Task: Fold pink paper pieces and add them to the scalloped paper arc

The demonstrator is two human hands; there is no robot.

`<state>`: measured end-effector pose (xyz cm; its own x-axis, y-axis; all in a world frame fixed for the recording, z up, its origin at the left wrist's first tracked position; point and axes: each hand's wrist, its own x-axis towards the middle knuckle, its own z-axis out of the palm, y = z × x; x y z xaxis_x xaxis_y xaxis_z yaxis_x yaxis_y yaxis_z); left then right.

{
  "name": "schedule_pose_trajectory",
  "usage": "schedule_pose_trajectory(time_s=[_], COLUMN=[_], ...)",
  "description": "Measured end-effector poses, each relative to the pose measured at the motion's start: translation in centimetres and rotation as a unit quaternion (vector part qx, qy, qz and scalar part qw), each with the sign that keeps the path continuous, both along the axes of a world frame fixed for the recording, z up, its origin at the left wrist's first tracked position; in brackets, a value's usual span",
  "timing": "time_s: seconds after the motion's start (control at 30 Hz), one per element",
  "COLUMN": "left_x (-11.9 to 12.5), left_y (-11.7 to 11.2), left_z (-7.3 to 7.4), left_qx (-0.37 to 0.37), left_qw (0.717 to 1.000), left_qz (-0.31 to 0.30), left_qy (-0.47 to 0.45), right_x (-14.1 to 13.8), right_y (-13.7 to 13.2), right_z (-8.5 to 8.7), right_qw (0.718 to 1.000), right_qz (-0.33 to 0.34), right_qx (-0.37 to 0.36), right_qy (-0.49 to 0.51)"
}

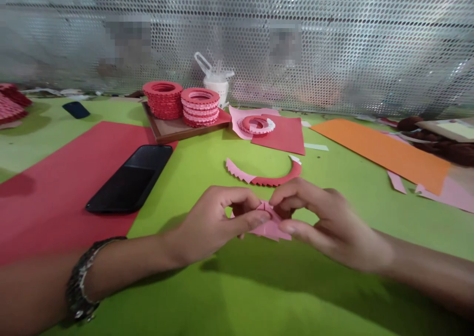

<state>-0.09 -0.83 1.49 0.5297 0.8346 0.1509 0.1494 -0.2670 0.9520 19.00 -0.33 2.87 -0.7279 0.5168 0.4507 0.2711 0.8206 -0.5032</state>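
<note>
Just beyond my fingers (255,220), the curved paper strip (272,181) lies across the way forward; the large phone (129,180) blocks the left, and farther back the ring stacks (200,110) rise. Toward me, the table (240,296) leaves open room between my forearms.

left hand (218,220) and right hand (329,222) pinched pink paper (273,230); toothed strip (272,181) lay just beyond, phone (129,180) on red sheet (83,166)
</note>
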Motion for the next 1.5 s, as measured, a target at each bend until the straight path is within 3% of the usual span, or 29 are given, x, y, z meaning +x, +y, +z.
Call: schedule_pose_trajectory(time_s=[0.07, 0.17, 0.3, 0.4, 0.5, 0.6, 0.7, 0.8, 0.87, 0.93, 1.03, 1.17, 1.3, 1.5], left_x=[0.0, -0.1, -0.2, -0.1, 0.1, 0.2, 0.2, 0.3, 0.3, 0.3, 0.0, -0.3, 0.2, 0.2], left_y=[-0.1, 0.0, -0.1, -0.3, -0.6, -0.7, -0.7, -0.5, -0.4, -0.3, -0.3, -0.3, 0.0, 0.5], left_z=[0.0, -0.2, -0.7, -0.9, -0.8, -0.4, 0.1, 0.3, 0.1, -0.2, -0.7, -0.5, -0.4, -0.6], left_qx=[0.03, 0.066, 0.066, 0.093, 0.121, 0.071, -0.012, -0.066, -0.096, -0.122, -0.09, 0.0, -0.029, -0.077], left_qw=[0.999, 0.997, 0.996, 0.993, 0.989, 0.995, 0.998, 0.995, 0.994, 0.992, 0.996, 0.999, 0.997, 0.996], left_qz=[0.009, 0.008, -0.038, -0.046, -0.02, 0.0, 0.037, 0.062, 0.04, 0.004, -0.012, -0.027, 0.018, 0.03], left_qy=[0.017, 0.037, 0.045, 0.061, 0.078, 0.075, 0.056, 0.03, 0.031, 0.036, 0.011, 0.043, 0.064, 0.038], right_x=[-0.2, -0.2, -0.1, -0.3, -0.6, -0.6, -0.2, 0.3, 0.4, 0.3, 0.0, -0.5, -0.7, -0.3], right_y=[-0.2, -0.3, -0.4, -0.7, -1.0, -0.8, -0.1, 0.4, 0.5, 0.4, 0.3, 0.5, 0.5, 0.8], right_z=[0.0, -0.1, -0.2, -0.4, -0.7, -0.8, -0.8, -0.6, -0.5, -0.4, -0.5, -1.1, -1.3, -1.0], right_qw=[0.993, 0.977, 0.961, 0.962, 0.973, 0.985, 0.999, 0.983, 0.975, 0.988, 0.997, 0.947, 0.917, 0.899], right_qz=[-0.016, -0.01, 0.01, 0.014, -0.009, -0.038, -0.045, -0.013, 0.01, 0.014, -0.037, -0.061, -0.061, -0.014], right_qx=[-0.114, -0.214, -0.275, -0.272, -0.229, -0.17, -0.012, 0.183, 0.22, 0.155, -0.044, -0.288, -0.367, -0.393], right_qy=[-0.016, -0.009, 0.004, 0.006, 0.006, 0.003, -0.003, -0.024, -0.033, -0.012, 0.058, 0.124, 0.145, 0.193])
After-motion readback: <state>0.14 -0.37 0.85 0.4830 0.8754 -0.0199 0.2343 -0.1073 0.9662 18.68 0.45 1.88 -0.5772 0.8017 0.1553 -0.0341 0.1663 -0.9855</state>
